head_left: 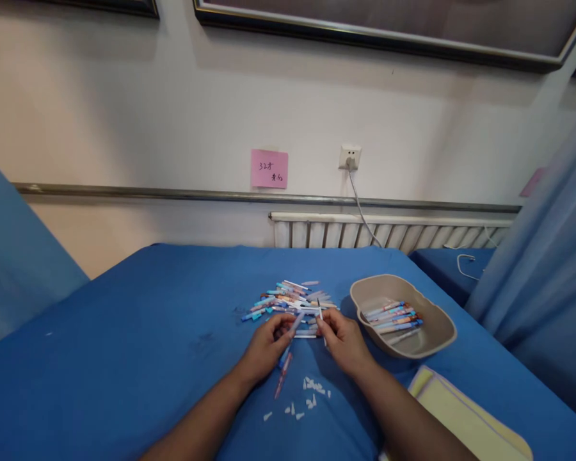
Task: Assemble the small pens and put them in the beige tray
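My left hand is closed around a pale lilac pen barrel, which slants up to the right. Between the fingertips of my right hand is a thin white pen refill with a dark tip, held nearly upright. The two hands are close together but apart. Just beyond them lies a loose pile of pens and pen parts in blue, pink, white and brown. A pink pen rests on the cloth below my left hand. Nearer to me are several small white cone-shaped pieces.
A beige plastic basin with several pens inside stands to the right of my hands. In front of it lies a yellowish folded item. Blue cloth covers the table. Blue curtains hang at both sides; a radiator is behind.
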`<state>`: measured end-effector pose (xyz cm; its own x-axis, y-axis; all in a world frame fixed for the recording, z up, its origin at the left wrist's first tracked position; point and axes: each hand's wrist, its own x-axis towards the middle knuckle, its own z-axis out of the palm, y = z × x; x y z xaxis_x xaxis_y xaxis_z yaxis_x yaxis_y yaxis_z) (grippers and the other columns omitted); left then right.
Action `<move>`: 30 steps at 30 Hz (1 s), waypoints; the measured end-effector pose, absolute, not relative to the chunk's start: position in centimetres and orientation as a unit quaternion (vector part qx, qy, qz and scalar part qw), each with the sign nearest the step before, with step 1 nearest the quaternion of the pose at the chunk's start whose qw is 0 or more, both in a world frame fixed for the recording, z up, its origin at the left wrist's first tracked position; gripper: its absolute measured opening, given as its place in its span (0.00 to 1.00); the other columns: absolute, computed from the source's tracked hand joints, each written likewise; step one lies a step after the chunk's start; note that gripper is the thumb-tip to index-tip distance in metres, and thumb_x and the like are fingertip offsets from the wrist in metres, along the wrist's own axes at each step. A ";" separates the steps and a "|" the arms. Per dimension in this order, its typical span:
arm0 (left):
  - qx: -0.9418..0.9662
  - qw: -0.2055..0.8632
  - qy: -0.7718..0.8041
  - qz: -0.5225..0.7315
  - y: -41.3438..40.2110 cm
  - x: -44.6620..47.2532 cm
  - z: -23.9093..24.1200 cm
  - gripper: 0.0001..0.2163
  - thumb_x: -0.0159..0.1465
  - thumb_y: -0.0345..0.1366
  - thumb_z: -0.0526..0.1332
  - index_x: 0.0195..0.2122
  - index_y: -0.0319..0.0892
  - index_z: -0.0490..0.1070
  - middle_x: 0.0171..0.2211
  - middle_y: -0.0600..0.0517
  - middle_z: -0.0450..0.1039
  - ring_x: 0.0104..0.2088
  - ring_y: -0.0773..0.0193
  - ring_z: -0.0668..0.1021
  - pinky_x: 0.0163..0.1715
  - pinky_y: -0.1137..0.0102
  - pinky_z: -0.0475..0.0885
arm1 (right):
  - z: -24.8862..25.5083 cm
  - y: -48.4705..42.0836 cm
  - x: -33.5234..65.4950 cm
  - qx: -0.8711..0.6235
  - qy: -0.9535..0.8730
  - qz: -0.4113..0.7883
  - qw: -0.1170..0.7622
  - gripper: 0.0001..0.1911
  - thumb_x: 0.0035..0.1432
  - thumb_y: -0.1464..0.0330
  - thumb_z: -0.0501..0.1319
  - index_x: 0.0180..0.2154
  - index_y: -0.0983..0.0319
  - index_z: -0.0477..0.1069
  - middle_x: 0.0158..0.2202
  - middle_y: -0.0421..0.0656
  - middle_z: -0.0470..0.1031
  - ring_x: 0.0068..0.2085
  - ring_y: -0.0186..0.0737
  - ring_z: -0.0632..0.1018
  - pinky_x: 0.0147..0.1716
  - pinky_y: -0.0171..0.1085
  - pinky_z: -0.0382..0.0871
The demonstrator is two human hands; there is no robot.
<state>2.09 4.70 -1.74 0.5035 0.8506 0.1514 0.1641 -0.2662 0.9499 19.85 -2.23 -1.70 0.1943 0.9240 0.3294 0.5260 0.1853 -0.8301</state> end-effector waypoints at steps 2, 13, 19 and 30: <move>0.654 0.543 0.356 0.387 5.0 2.2 -1.7 0.12 0.53 0.35 0.64 0.39 0.39 0.71 0.32 0.51 0.72 0.32 0.64 0.73 0.35 0.71 0.68 | -1.6 -2.3 19.8 -0.597 -0.607 0.209 0.481 0.12 0.61 0.61 0.52 0.30 0.60 0.67 0.22 0.37 0.71 0.23 0.34 0.70 0.23 0.30 0.58; 0.385 0.707 0.346 0.482 4.9 1.6 0.2 0.25 0.48 0.29 0.71 0.46 0.43 0.66 0.33 0.53 0.75 0.30 0.69 0.78 0.30 0.76 0.73 | -0.7 -3.0 19.4 -0.574 -0.718 0.158 0.360 0.12 0.62 0.66 0.51 0.34 0.58 0.73 0.31 0.41 0.76 0.34 0.37 0.75 0.35 0.32 0.62; 0.380 0.713 0.339 0.482 5.0 1.5 0.0 0.21 0.49 0.28 0.70 0.44 0.43 0.68 0.34 0.54 0.75 0.30 0.70 0.78 0.31 0.76 0.74 | -0.7 -3.1 19.2 -0.585 -0.736 0.145 0.309 0.12 0.62 0.65 0.51 0.34 0.58 0.73 0.32 0.41 0.77 0.34 0.38 0.75 0.33 0.33 0.61; 0.405 0.700 0.345 0.476 5.2 1.6 -0.2 0.23 0.48 0.29 0.71 0.45 0.41 0.67 0.34 0.52 0.75 0.30 0.68 0.77 0.29 0.76 0.73 | -0.7 -3.2 19.3 -0.586 -0.741 0.144 0.294 0.13 0.62 0.65 0.51 0.33 0.58 0.72 0.31 0.41 0.77 0.34 0.37 0.75 0.33 0.32 0.60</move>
<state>1.61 5.18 -0.20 0.3087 0.9460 -0.0989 -0.3868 0.2199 0.8956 19.33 -3.16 -0.72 -0.1410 0.9535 0.2663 0.7839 0.2718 -0.5582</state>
